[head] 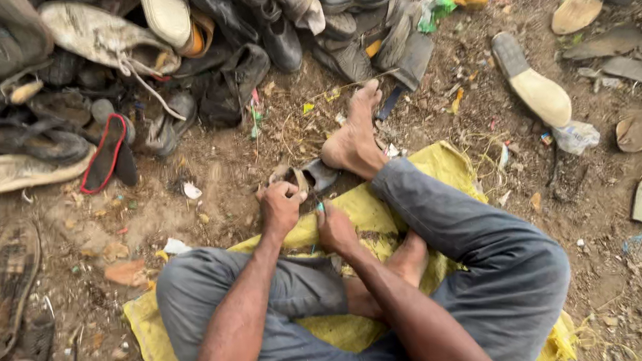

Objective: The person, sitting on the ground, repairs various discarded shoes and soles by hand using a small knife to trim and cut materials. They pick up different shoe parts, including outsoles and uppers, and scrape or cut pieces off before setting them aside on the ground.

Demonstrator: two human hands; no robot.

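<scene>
Big heap of worn shoes point(126, 45) up top, yellow sack point(376, 218) under the legs. Left hand point(281, 206) is clenched on a sandal point(308, 176) lying on the dirt by the bare foot point(351, 135), long axis roughly left-right. Right hand point(335, 229) grips something tiny, can't make out what.
</scene>
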